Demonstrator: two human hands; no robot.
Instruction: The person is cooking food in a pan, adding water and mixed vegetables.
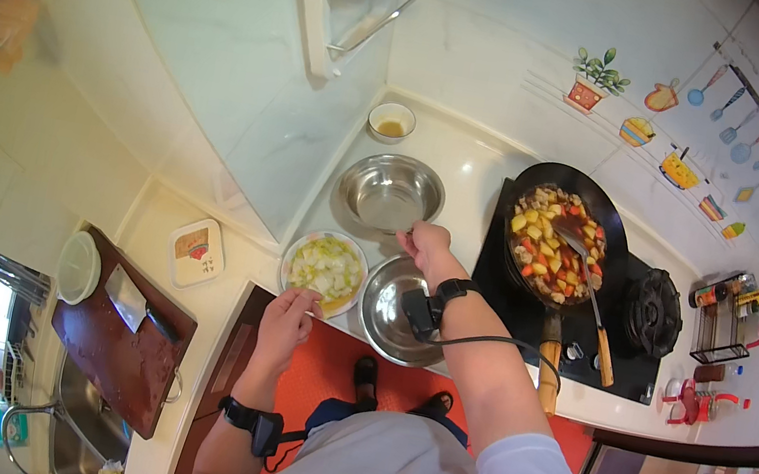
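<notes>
My right hand (pixel 426 241) has its fingers closed on the near rim of an empty steel bowl (pixel 391 192). A second steel bowl (pixel 385 310) sits nearer me, partly under my right forearm. My left hand (pixel 289 320) is at the near rim of a plate of chopped pale green vegetable (pixel 326 269), its thumb and fingers at the edge; its grip is partly hidden. To the right, a black wok (pixel 619 237) on the stove holds diced potato, carrot and meat in brown sauce, with a wooden-handled metal spatula (pixel 589 281) resting in it.
A small bowl of liquid (pixel 392 123) stands in the back corner. At left, a cleaver (pixel 126 297) lies on a brown cutting board (pixel 122 359) that partly covers the sink (pixel 77 439). The wok's wooden handle (pixel 549 366) juts over the counter edge. A spice rack (pixel 723 328) stands right of the stove.
</notes>
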